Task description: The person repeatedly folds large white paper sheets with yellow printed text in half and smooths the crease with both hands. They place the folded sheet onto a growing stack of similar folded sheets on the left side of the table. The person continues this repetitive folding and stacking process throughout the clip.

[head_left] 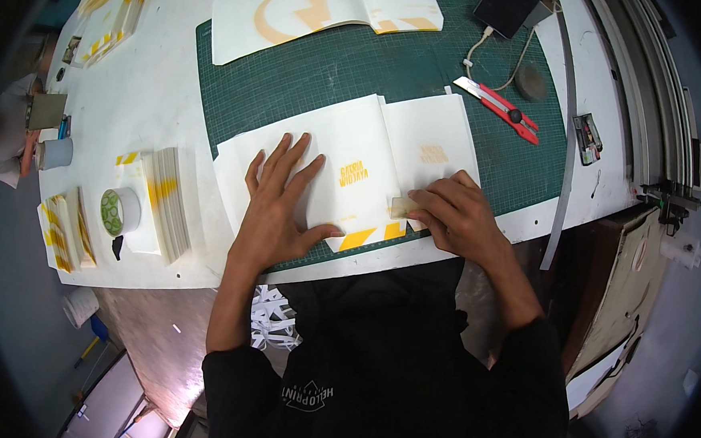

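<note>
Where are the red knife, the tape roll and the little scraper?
Red utility knife [502,108], head view, middle of its handle.
Round green-patterned tape roll [120,211], head view, its top face.
Small tan flat scraper [404,207], head view, part showing beside the right hand's fingertips.

Scraper [403,207]: mostly hidden under the right hand [455,213]; only one pale end shows.
Sheet [345,170]: part covered by the left hand [275,206].
Phone [508,8], far edge of the mat [391,77]: cut off by the picture's top.
Small case [586,139], right edge of the table [157,103]: contents too small to tell.
</note>
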`<action>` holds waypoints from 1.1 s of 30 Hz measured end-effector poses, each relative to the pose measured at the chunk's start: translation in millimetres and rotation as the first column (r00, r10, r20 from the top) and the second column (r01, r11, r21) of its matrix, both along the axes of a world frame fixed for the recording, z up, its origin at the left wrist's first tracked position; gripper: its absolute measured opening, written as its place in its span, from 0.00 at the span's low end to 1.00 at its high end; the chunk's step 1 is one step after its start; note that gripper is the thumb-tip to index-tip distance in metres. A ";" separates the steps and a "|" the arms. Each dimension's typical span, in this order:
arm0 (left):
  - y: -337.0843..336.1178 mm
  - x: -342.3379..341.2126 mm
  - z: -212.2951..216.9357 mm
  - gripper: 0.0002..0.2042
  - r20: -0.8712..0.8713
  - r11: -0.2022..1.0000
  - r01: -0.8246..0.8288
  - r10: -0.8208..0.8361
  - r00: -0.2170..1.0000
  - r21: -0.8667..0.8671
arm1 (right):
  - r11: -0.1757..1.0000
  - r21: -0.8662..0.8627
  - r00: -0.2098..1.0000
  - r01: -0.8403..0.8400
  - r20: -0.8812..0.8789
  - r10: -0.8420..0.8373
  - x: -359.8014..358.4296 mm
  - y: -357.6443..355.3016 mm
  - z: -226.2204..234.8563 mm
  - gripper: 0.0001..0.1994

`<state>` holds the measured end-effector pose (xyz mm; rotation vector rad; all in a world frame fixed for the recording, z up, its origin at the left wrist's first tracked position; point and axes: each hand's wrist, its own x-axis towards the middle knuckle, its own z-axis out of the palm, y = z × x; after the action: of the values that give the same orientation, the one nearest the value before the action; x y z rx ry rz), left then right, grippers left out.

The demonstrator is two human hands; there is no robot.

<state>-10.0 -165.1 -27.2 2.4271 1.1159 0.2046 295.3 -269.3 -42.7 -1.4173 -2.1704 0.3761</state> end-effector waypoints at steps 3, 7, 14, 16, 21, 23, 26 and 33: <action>-1.4 -1.6 -2.6 0.53 0.016 1.000 0.008 -0.008 1.000 -0.002 | 1.000 0.015 0.999 -0.027 0.022 0.026 -1.5 14.2 -2.5 0.15; -0.4 -1.5 -2.9 0.52 0.025 1.000 0.013 -0.012 1.000 -0.015 | 0.998 0.066 1.000 0.003 0.027 -0.004 -2.9 59.3 -11.5 0.16; 0.1 0.7 3.9 0.53 0.008 1.000 0.013 -0.013 1.000 0.007 | 0.965 0.254 0.998 0.068 -0.022 -0.064 -3.9 168.3 -21.2 0.14; 0.3 0.1 2.7 0.53 -0.001 1.000 0.003 -0.003 1.000 -0.001 | 0.968 0.233 0.991 0.095 -0.111 -0.070 -4.3 169.2 -13.9 0.12; 0.6 1.1 4.7 0.53 0.018 1.000 0.004 -0.005 1.000 0.007 | 0.932 0.355 0.997 -0.067 0.057 0.050 -0.5 130.9 -1.4 0.13; -0.5 2.5 5.0 0.53 0.012 1.000 0.009 -0.009 1.000 0.010 | 0.934 0.328 0.978 -0.140 0.196 0.077 -4.0 106.7 -11.4 0.15; -2.5 1.3 3.3 0.53 0.009 1.000 0.003 -0.004 1.000 0.016 | 0.951 0.264 0.980 -0.159 0.157 0.120 -9.8 53.8 -10.7 0.14; -1.6 4.0 3.7 0.53 -0.019 1.000 0.002 -0.002 1.000 0.018 | 0.993 0.105 0.998 -0.055 0.015 0.054 9.8 -49.2 12.3 0.14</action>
<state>-5.9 -166.7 -23.6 2.4506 1.1244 0.1913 305.1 -318.4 -30.4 -1.3083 -2.2085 0.2685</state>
